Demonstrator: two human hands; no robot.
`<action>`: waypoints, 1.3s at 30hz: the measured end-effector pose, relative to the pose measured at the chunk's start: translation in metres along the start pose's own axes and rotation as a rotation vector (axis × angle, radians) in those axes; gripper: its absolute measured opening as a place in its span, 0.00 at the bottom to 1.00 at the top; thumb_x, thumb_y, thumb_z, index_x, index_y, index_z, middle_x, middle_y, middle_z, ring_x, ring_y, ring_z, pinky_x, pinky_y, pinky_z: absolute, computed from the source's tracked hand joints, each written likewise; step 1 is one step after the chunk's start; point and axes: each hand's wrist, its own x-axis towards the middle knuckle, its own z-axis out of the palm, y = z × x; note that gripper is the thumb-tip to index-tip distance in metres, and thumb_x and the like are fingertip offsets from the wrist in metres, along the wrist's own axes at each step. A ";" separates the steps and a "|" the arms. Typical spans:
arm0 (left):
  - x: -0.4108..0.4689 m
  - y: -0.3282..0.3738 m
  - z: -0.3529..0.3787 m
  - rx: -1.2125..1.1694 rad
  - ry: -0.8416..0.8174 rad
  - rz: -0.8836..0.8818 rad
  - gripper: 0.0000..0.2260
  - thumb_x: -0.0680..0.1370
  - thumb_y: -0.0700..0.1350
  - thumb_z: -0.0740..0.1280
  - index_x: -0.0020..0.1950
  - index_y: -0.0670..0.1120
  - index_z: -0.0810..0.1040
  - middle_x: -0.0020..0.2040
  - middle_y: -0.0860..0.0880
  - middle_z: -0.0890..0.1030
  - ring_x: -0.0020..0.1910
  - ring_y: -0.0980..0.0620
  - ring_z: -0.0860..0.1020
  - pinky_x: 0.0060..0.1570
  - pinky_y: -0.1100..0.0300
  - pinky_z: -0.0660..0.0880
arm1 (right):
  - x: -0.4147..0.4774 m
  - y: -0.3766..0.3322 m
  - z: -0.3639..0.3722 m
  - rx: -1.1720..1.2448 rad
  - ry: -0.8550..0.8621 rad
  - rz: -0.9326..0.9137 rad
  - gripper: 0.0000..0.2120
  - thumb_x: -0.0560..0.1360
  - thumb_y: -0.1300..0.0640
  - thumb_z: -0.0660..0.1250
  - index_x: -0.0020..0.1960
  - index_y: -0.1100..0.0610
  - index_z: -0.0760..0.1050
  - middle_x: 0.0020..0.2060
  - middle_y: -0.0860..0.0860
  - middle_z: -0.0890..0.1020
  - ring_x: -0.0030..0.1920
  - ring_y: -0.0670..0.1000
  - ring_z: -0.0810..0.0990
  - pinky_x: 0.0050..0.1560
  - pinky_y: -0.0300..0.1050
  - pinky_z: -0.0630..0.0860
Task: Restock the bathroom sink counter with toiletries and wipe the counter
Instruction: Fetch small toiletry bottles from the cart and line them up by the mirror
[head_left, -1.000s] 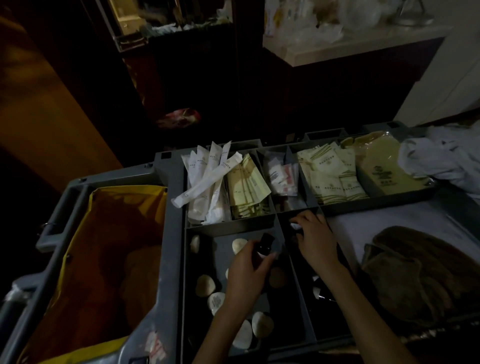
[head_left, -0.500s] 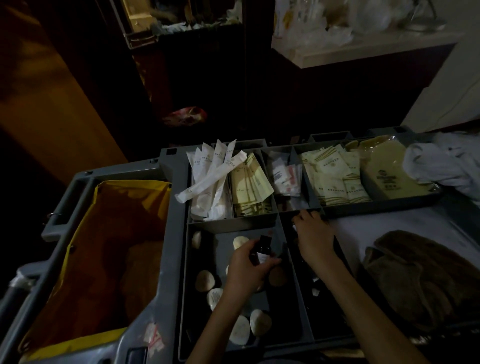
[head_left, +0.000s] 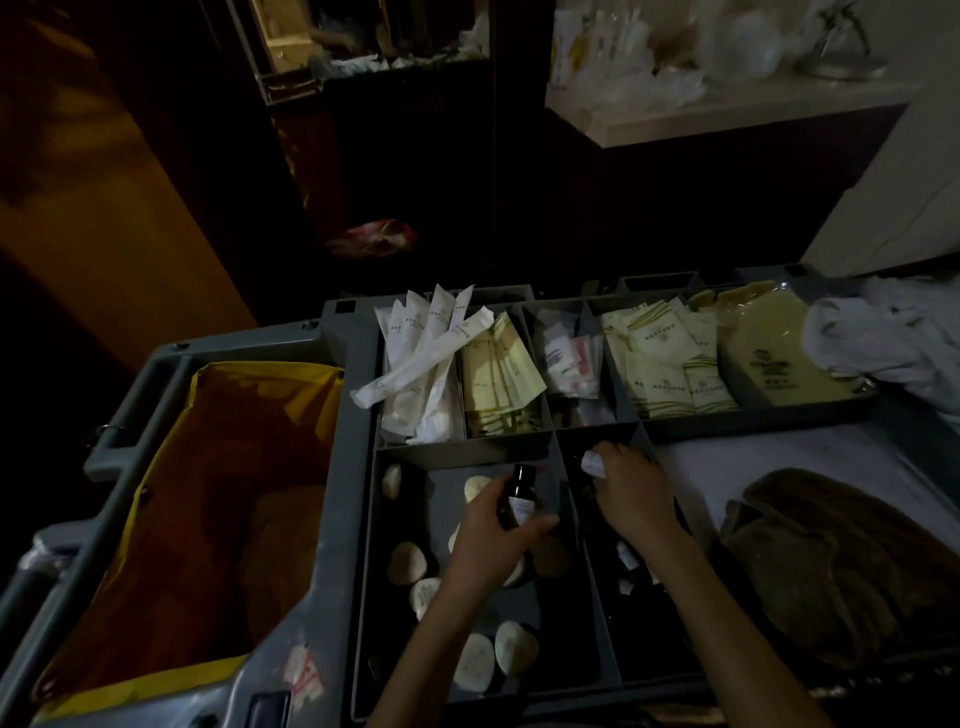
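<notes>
My left hand (head_left: 493, 535) grips a small dark bottle (head_left: 518, 496) with a pale label, upright over the soap compartment of the grey cart tray (head_left: 363, 519). My right hand (head_left: 631, 493) reaches into the dark compartment to the right and pinches a second small item with a white label (head_left: 593, 462); the rest of that item is hidden by my fingers. Several round wrapped soaps (head_left: 408, 564) lie under my left hand. More dark bottles (head_left: 626, 558) lie in the right compartment.
The back row holds long white sachets (head_left: 431, 353), cream packets (head_left: 501, 379), small packets (head_left: 569, 364), more cream packets (head_left: 670, 364) and a yellow bag (head_left: 769, 358). A yellow waste bag (head_left: 208, 499) hangs at left. A brown cloth (head_left: 852, 566) and white linen (head_left: 893, 338) lie at right.
My right hand has lifted a white-labelled item out of the dark compartment. My left hand keeps its hold on the dark bottle, almost unmoved.
</notes>
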 end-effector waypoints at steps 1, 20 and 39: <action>0.000 0.000 0.000 0.006 -0.015 0.010 0.14 0.73 0.37 0.72 0.58 0.43 0.76 0.46 0.51 0.81 0.44 0.58 0.80 0.46 0.59 0.77 | -0.001 0.001 0.000 0.024 -0.018 0.026 0.08 0.75 0.63 0.62 0.53 0.62 0.76 0.49 0.58 0.81 0.51 0.59 0.79 0.47 0.50 0.75; -0.003 0.040 0.053 0.012 -0.014 0.250 0.15 0.71 0.39 0.75 0.57 0.49 0.80 0.51 0.57 0.83 0.52 0.60 0.80 0.51 0.66 0.76 | -0.063 -0.031 -0.044 1.758 0.003 0.606 0.13 0.80 0.60 0.57 0.49 0.60 0.79 0.42 0.59 0.84 0.40 0.51 0.84 0.40 0.41 0.81; -0.022 0.049 0.105 -0.024 -0.277 -0.118 0.07 0.80 0.43 0.63 0.56 0.52 0.71 0.47 0.44 0.81 0.43 0.51 0.81 0.39 0.62 0.77 | -0.108 0.033 -0.067 1.922 0.226 0.568 0.29 0.59 0.37 0.76 0.47 0.59 0.84 0.37 0.56 0.80 0.32 0.48 0.77 0.37 0.42 0.73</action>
